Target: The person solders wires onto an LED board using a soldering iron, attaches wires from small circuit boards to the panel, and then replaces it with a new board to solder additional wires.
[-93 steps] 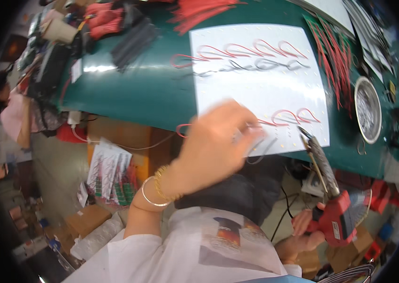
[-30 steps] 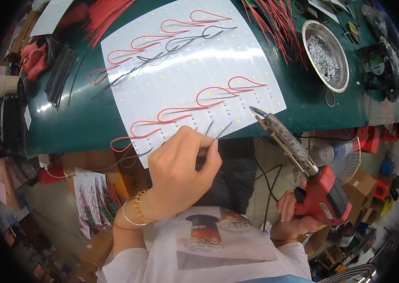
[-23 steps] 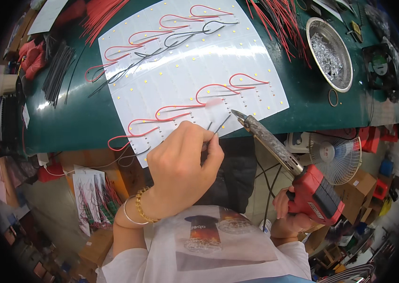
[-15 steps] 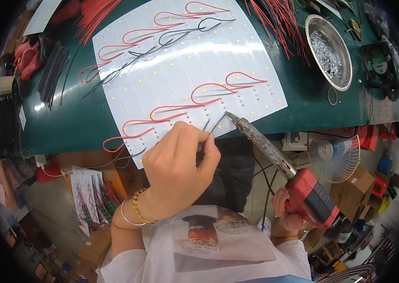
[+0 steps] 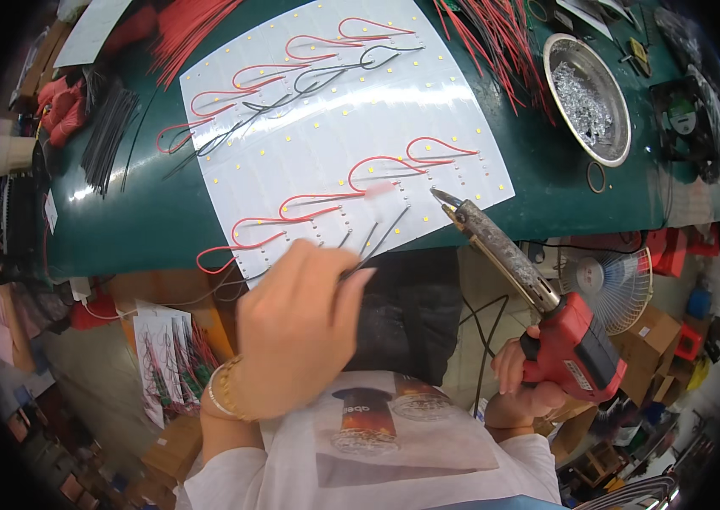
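Observation:
My left hand point(image 5: 304, 327) pinches a few thin black wires point(image 5: 375, 238) whose ends rest on the near edge of the white LED panel point(image 5: 351, 127). Red looped wires point(image 5: 351, 174) lie soldered along the panel's near rows, with more red and black ones point(image 5: 292, 81) at its far side. My right hand point(image 5: 517, 382) grips a red soldering gun point(image 5: 568, 340). Its long metal barrel slants up and left, and its tip point(image 5: 442, 197) sits at the panel's near right edge, close to the black wire ends.
A green mat point(image 5: 134, 212) covers the bench. A round metal dish point(image 5: 588, 98) of solder scraps stands at the right. Bundles of red wires point(image 5: 496, 34) and black wires point(image 5: 109, 136) lie at the far side. A small fan point(image 5: 611, 280) sits below the bench edge.
The soldering gun's tip has swung left and then settled at the panel's near right edge. My left hand still holds the black wires at the near edge.

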{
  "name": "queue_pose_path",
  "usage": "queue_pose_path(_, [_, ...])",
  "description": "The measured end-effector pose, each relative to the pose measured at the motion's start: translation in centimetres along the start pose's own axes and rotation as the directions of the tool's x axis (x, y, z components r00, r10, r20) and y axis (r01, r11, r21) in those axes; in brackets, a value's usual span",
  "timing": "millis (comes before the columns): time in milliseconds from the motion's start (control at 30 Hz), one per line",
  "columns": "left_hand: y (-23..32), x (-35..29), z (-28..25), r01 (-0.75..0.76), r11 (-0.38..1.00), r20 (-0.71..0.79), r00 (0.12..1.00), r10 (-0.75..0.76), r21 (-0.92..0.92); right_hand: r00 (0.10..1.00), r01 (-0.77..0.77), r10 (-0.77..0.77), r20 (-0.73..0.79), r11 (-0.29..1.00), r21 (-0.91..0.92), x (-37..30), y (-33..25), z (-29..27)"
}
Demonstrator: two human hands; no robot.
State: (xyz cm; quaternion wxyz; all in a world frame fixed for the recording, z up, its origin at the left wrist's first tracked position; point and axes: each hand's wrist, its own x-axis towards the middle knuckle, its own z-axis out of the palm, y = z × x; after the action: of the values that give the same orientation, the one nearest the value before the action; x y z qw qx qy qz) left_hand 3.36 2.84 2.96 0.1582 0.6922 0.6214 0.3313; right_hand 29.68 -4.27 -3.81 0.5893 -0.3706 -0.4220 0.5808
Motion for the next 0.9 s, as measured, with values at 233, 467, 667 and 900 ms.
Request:
queue_pose_path(233, [0.9,1.4,-0.5,0.108,0.859,-0.082,0.982,-0.171,-0.500,0.978,-0.088,0.038,-0.205,0.966,-0.244,2.3,-2.6,4.2])
queue_pose_path(467, [0.5,2.5,2.4,0.127,0.951,0.130,0.987,-0.093,-0.283,0.970,-0.041,-0.019,-0.240,0.969,-0.243,1.7,-2.5,3.5])
queue_pose_path(667, [0.4,2.2,3.8,0.038,0.983,-0.054,0.997,-0.049,-0.179,0.990,0.002,-0.028,-0.139,0.983,-0.184,0.5,-1.0,0.3])
queue_pose_path(900, [0.2,2.0,4.0,-0.020,0.993,-0.070,0.997,0.012,-0.113,0.962,-0.216,0.155,-0.223,0.936,-0.279,1.7,-3.0,2.6])
